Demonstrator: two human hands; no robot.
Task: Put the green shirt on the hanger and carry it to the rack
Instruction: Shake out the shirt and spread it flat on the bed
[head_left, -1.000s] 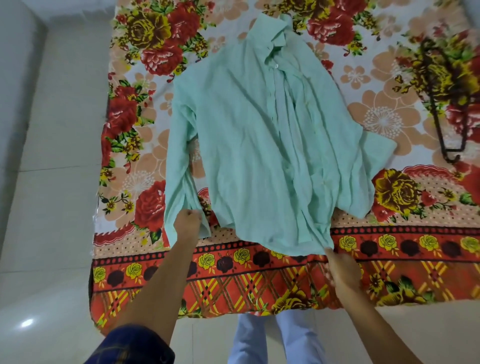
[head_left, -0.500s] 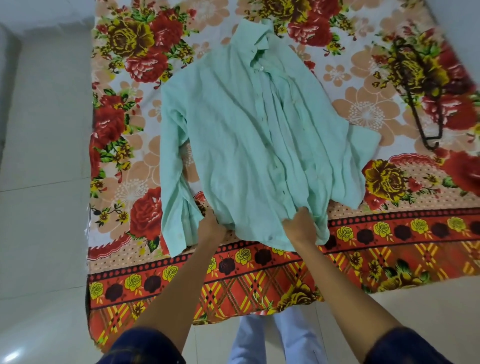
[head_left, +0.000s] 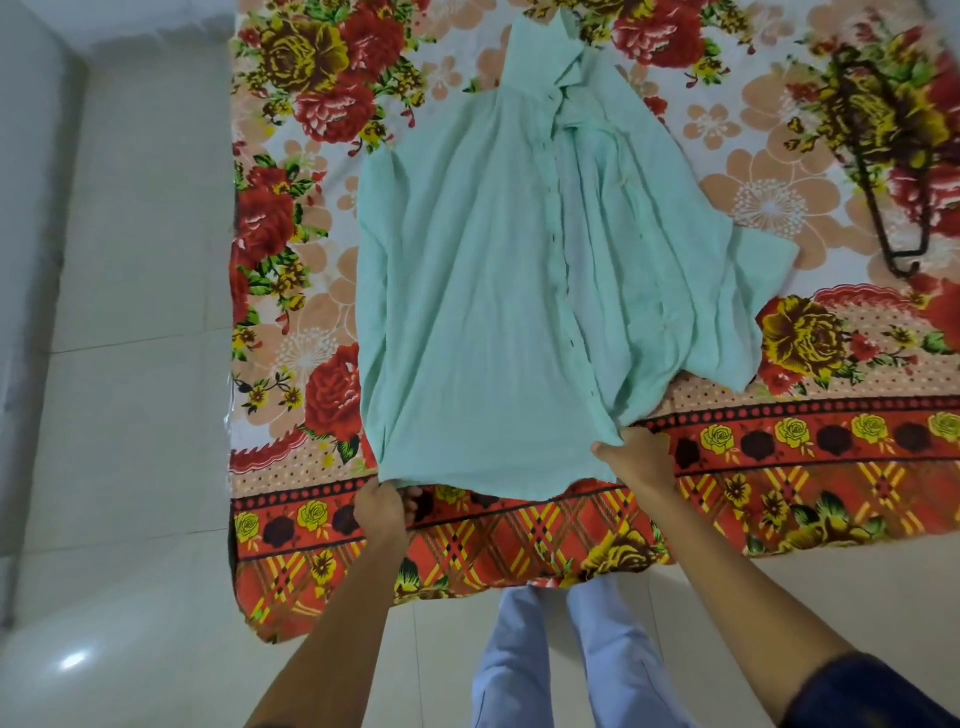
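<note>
A pale tiled floor (head_left: 130, 415) carries a flowered blanket (head_left: 779, 467), seen from the head camera. The green shirt (head_left: 493, 312) lies flat on it, collar far. The left hand (head_left: 382, 512) pinches the hem's left corner; the right hand (head_left: 636, 460) grips the bunched hem on the right. The dark hanger (head_left: 883, 171) lies well apart, far right. The loose right sleeve could snag or fold under if the hem is pulled. Bare tile lies left and near.
</note>
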